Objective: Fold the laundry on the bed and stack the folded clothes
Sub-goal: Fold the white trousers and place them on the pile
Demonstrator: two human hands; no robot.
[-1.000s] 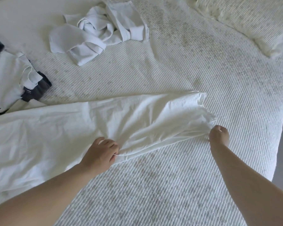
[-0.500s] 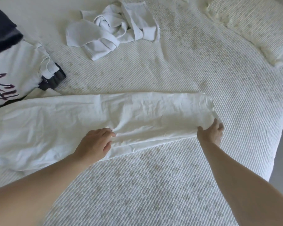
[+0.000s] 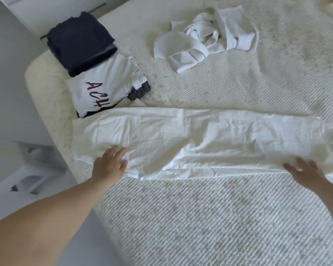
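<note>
Your left hand [image 3: 110, 167] lies flat and open, fingers spread on the near-left edge of the white garment [image 3: 200, 143], pinning it smooth for the next fold. That long strip runs across the bed [image 3: 200, 217] to your right hand [image 3: 306, 172], also open, gripping nothing, at its near-right edge.

Pale grey floor [image 3: 12, 77], 1 white stool [image 3: 25, 169] beside the ribbed cream bed [image 3: 200, 217].

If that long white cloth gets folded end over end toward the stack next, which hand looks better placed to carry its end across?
Probably the right hand. It lies open at the white cloth's far-right end, farthest from the stack. The left hand rests flat near the other end and could pin it there.
</note>
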